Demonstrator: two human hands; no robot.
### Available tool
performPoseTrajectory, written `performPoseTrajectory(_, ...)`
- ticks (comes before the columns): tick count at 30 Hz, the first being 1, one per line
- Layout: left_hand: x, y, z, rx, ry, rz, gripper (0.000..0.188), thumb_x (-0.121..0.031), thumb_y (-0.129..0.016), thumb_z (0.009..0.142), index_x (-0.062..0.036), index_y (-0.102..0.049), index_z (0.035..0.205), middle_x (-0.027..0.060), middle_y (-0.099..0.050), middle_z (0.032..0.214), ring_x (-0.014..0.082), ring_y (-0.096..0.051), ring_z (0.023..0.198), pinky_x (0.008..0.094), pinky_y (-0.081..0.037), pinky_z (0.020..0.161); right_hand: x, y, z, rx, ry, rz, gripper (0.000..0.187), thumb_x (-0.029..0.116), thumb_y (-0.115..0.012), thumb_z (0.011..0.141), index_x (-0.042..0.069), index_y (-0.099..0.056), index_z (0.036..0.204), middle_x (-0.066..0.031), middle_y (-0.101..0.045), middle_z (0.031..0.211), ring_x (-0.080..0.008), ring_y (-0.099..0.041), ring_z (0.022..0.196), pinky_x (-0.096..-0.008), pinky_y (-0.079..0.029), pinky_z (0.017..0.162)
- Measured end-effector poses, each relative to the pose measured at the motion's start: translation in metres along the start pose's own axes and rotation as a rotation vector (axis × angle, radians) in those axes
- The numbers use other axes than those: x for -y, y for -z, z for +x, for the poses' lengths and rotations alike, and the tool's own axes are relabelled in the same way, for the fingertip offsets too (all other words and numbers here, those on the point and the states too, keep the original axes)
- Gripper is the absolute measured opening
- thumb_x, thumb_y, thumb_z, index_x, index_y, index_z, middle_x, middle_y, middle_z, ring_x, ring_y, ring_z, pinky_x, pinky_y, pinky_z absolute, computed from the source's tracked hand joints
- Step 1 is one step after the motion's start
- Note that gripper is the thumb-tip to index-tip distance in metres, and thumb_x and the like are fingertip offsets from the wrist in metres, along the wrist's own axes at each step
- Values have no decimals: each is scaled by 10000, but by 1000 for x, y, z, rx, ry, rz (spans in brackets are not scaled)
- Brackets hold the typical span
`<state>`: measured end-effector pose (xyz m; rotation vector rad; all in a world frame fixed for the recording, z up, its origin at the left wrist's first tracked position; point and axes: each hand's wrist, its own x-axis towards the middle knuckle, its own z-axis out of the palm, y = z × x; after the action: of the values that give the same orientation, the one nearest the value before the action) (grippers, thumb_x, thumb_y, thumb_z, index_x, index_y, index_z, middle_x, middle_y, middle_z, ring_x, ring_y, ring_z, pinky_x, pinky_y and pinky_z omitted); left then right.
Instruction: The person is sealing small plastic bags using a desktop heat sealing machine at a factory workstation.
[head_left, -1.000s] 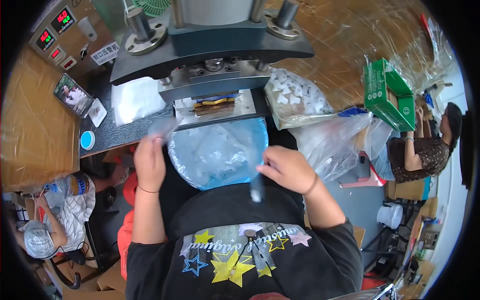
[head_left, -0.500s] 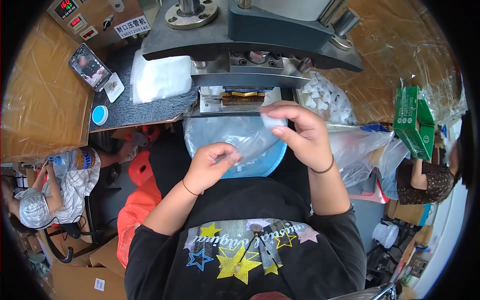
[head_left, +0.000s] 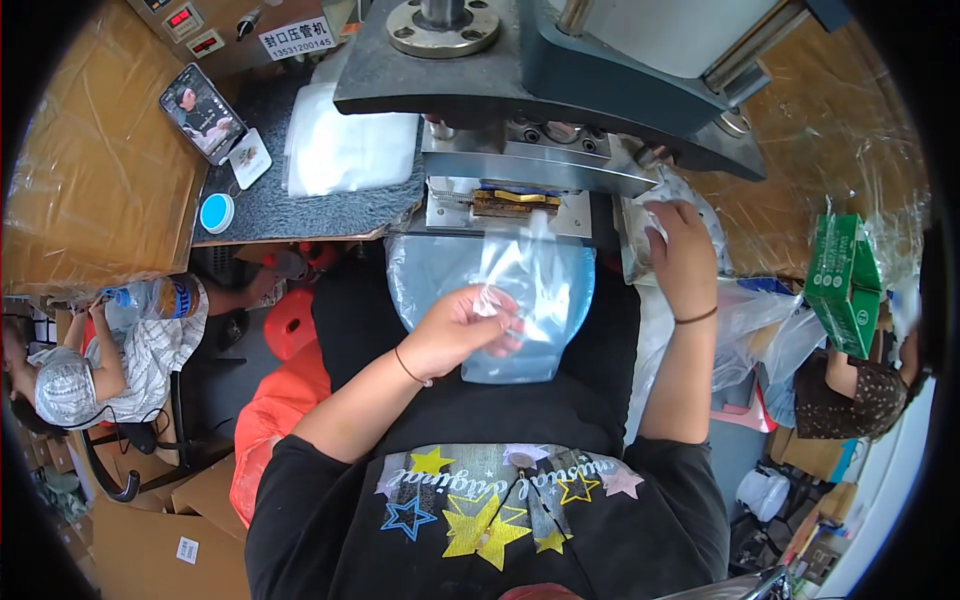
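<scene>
My left hand (head_left: 465, 328) pinches a clear plastic bag (head_left: 520, 362) in front of me, its fingers partly showing through the film. The bag's narrow upper end points at the brass-coloured die (head_left: 515, 203) on the press's lower plate. Whether that end touches the die I cannot tell. My right hand (head_left: 688, 262) is at a box of small white plastic pieces (head_left: 708, 205) right of the press. Its thumb and forefinger are apart; the other fingertips are partly hidden. Below the bag sits a blue tub (head_left: 410, 275) lined with clear film.
The heavy press (head_left: 530, 160) overhangs the work area. To its left lie a stack of clear bags (head_left: 350, 145), a phone (head_left: 202, 113) and a round blue-topped tin (head_left: 216, 213). A green carton (head_left: 842, 280) stands right. Other people sit at both sides.
My right hand has let go of the bag's white upper end and moved right to the white pieces. My left hand still holds the bag, which now hangs spread out. The view has shifted slightly.
</scene>
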<state>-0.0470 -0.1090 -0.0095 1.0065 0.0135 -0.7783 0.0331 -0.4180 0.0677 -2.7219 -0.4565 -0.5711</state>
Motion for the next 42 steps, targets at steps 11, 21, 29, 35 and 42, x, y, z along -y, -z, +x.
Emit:
performPoseTrajectory(11, -14, 16, 14, -91, -12, 269, 206, -155, -593, 993, -26, -595, 1153, 95, -697, 1040, 164, -699, 862, 298, -576, 755, -25, -33, -14, 146, -214, 60, 249, 79, -667, 863, 91, -673, 1111, -133, -595, 1015, -347, -637, 856, -406, -518, 731)
performPoseTrajectory(21, 23, 20, 40, -336, -612, 1168, 196, -106, -590, 953, 1, -645, 1107, 170, -680, 901, 316, -689, 810, 358, -533, 707, -8, 5, -33, -235, -8, -68, 225, 54, -691, 854, 46, -675, 1078, -135, -634, 1052, -315, -654, 798, -384, -518, 712)
performPoseTrajectory(29, 32, 24, 8, -216, -260, 596, 227, -129, -554, 1014, 14, -622, 1177, 114, -715, 1018, 216, -725, 869, 306, -580, 760, -111, 115, -197, 407, -726, -435, 253, 247, -622, 870, 8, -700, 843, -208, -672, 788, -401, -674, 780, -491, -518, 723)
performPoseTrajectory(35, 30, 4, 18, -127, -68, 219, 246, -177, -550, 1020, -35, -585, 1218, 141, -711, 1046, 251, -730, 882, 327, -589, 742, -215, -31, -306, 622, -998, -382, 463, 353, -575, 882, 6, -641, 1182, -207, -655, 1233, -385, -596, 1178, -463, -471, 1008)
performPoseTrajectory(42, 1, -8, 16, -173, -93, 62, 231, -143, -543, 1018, -19, -574, 1211, 157, -696, 1076, 257, -726, 908, 330, -599, 748, -241, -110, -367, 539, -917, -213, 528, 227, -606, 896, 26, -535, 1378, -209, -589, 1354, -379, -555, 1257, -419, -451, 1057)
